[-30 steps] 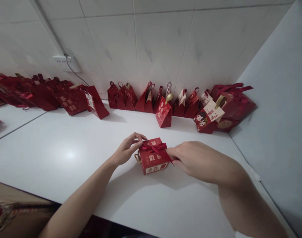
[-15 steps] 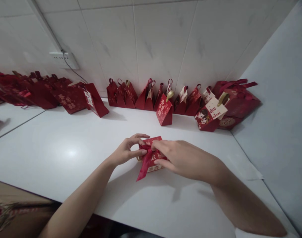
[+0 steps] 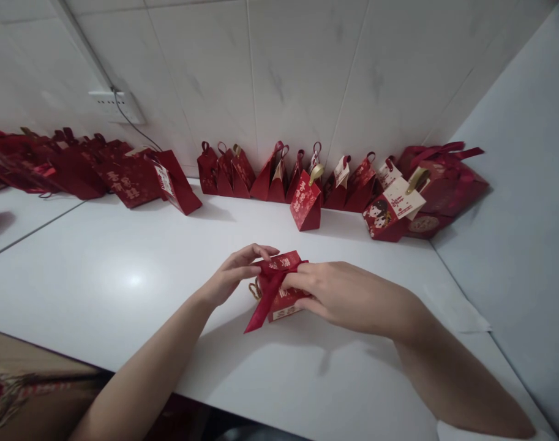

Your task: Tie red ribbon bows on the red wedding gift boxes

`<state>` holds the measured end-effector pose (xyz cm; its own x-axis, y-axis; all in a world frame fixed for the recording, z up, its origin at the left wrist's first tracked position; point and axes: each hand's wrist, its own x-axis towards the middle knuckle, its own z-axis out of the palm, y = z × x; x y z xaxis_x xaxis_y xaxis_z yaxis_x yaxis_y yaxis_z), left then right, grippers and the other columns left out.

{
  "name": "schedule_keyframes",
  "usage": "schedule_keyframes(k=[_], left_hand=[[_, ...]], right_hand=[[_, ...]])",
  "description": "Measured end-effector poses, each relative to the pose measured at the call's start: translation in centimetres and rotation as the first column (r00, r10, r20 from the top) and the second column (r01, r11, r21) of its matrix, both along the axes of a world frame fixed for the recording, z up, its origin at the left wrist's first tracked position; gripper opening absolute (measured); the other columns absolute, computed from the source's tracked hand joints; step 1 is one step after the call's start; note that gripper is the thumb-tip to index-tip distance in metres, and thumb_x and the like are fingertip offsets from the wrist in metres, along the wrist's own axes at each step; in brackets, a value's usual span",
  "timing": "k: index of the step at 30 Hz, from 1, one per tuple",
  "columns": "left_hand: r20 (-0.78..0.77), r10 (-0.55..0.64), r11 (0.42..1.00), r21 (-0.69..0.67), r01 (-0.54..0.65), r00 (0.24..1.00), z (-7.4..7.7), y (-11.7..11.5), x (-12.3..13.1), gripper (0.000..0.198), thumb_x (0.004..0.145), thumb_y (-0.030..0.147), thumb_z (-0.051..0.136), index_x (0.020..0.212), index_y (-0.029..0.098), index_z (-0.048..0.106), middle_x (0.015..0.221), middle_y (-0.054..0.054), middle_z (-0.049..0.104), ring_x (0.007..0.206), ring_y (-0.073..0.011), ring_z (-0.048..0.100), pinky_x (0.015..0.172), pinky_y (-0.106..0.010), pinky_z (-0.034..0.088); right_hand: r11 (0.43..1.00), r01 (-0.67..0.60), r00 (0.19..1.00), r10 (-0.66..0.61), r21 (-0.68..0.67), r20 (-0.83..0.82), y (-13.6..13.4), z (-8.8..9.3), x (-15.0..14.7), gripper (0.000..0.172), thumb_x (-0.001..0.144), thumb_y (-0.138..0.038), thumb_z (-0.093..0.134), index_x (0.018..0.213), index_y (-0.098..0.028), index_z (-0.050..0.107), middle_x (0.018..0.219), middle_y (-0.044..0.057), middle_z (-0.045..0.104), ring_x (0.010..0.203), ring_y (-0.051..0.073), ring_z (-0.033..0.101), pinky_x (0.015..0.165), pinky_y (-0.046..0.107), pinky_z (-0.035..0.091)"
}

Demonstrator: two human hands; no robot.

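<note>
A small red gift box (image 3: pixel 289 297) with pale gold lettering lies on the white table in front of me, and a dark red ribbon (image 3: pixel 263 302) is tied across it, one tail hanging down at the front left. My left hand (image 3: pixel 236 272) is at the box's left edge, thumb and fingers apart, fingertips against the top. From the right, my right hand (image 3: pixel 338 291) grips the ribbon near its crossing, forefinger on it and thumb lower against the box's front. Some of its fingertips are hidden. A twisted gold cord (image 3: pixel 255 289) sticks out at the box's left side.
Along the tiled wall stands a row of small red boxes (image 3: pixel 265 177) with ribbon loops. One box (image 3: pixel 307 205) stands forward of them. Larger red bags (image 3: pixel 81 168) line the left back. A big ribboned box (image 3: pixel 449 184) fills the right corner. A cardboard carton (image 3: pixel 35 380) is below left.
My left thumb and fingers have come off the ribbon's middle and shifted to the box's left edge. The ribbon tail has swung slightly left. My right hand has barely moved.
</note>
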<state>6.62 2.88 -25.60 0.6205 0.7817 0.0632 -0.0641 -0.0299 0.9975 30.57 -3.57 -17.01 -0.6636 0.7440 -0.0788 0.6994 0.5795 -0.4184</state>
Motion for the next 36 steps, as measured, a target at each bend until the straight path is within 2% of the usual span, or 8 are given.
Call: schedule_keyframes(k=[4,7,11,13,20,23,27,36], left_hand=[[-0.128,-0.051,0.962,0.259,0.083,0.99,0.5,0.0,-0.4,0.017,0.085,0.028,0.065,0.099,0.02,0.063,0.134,-0.01,0.052,0.121,-0.0285,0.053,0.098,-0.041,0.045],[-0.185,-0.031,0.916,0.387,0.101,0.982,0.6,0.1,-0.5,0.017,0.086,0.029,0.064,0.1,0.02,0.062,0.134,-0.011,0.051,0.123,-0.0293,0.052,0.105,-0.045,0.039],[-0.223,0.001,0.866,0.487,0.111,0.975,0.8,0.2,-0.6,0.015,0.089,0.027,0.06,0.102,0.02,0.061,0.131,-0.011,0.053,0.122,-0.0277,0.052,0.106,-0.044,0.038],[-0.247,0.01,0.846,0.518,0.124,0.969,1.0,0.2,-0.6,0.013,0.089,0.027,0.06,0.101,0.02,0.061,0.131,-0.011,0.054,0.122,-0.0269,0.052,0.105,-0.043,0.039],[-0.298,0.029,0.831,0.538,0.143,0.954,1.4,0.1,-0.5,0.012,0.088,0.023,0.061,0.099,0.019,0.059,0.127,-0.011,0.056,0.119,-0.0253,0.053,0.102,-0.043,0.042],[-0.312,0.018,0.843,0.515,0.153,0.95,1.3,0.2,-0.5,0.011,0.088,0.024,0.061,0.098,0.019,0.059,0.129,-0.011,0.055,0.118,-0.0257,0.054,0.102,-0.044,0.042],[-0.276,-0.021,0.876,0.457,0.151,0.961,1.1,0.3,-0.4,0.015,0.092,0.027,0.055,0.104,0.019,0.059,0.128,-0.013,0.054,0.117,-0.0263,0.055,0.099,-0.045,0.044],[-0.152,0.021,0.898,0.437,0.048,0.988,0.1,0.5,-0.4,0.017,0.094,0.029,0.052,0.104,0.02,0.061,0.125,-0.012,0.058,0.117,-0.026,0.055,0.1,-0.044,0.043]], right_hand=[[0.995,-0.067,0.996,0.071,0.076,-0.046,0.3,-0.4,-1.1,0.014,0.095,-0.026,0.054,0.105,-0.019,0.061,0.098,0.005,0.066,0.085,0.02,0.063,0.073,0.032,0.047],[0.974,-0.183,0.977,0.195,0.135,-0.083,0.6,-1.9,-2.4,0.038,0.087,-0.04,0.067,0.117,-0.02,0.057,0.104,0.006,0.063,0.086,0.021,0.062,0.07,0.032,0.047],[0.954,-0.225,0.973,0.231,0.199,-0.005,0.5,-3.0,-3.2,0.008,0.093,-0.019,0.055,0.098,-0.018,0.061,0.1,0.005,0.061,0.078,0.018,0.06,0.064,0.03,0.044],[0.953,-0.241,0.964,0.257,0.181,-0.065,0.4,-2.3,-2.5,0.014,0.094,-0.012,0.049,0.095,-0.018,0.062,0.103,0.005,0.06,0.082,0.017,0.059,0.069,0.029,0.045],[0.988,-0.151,0.97,0.14,-0.043,-0.198,1.2,0.9,1.6,0.017,0.087,-0.007,0.05,0.087,-0.02,0.06,0.089,0.0,0.064,0.078,0.014,0.057,0.072,0.026,0.042],[0.991,-0.057,0.994,0.044,-0.124,-0.104,1.7,0.6,2.0,0.006,0.089,-0.02,0.055,0.084,-0.02,0.059,0.077,0.0,0.064,0.065,0.014,0.055,0.062,0.026,0.038],[0.986,0.053,0.994,-0.068,-0.16,-0.089,2.4,-0.4,1.0,0.025,0.095,-0.04,0.049,0.089,-0.02,0.062,0.066,-0.001,0.062,0.055,0.013,0.051,0.055,0.025,0.034],[0.988,0.149,0.986,-0.151,-0.033,-0.069,3.3,-2.2,-1.4,0.025,0.097,-0.026,0.041,0.102,-0.022,0.064,0.084,0.005,0.07,0.064,0.014,0.057,0.059,0.024,0.034]])
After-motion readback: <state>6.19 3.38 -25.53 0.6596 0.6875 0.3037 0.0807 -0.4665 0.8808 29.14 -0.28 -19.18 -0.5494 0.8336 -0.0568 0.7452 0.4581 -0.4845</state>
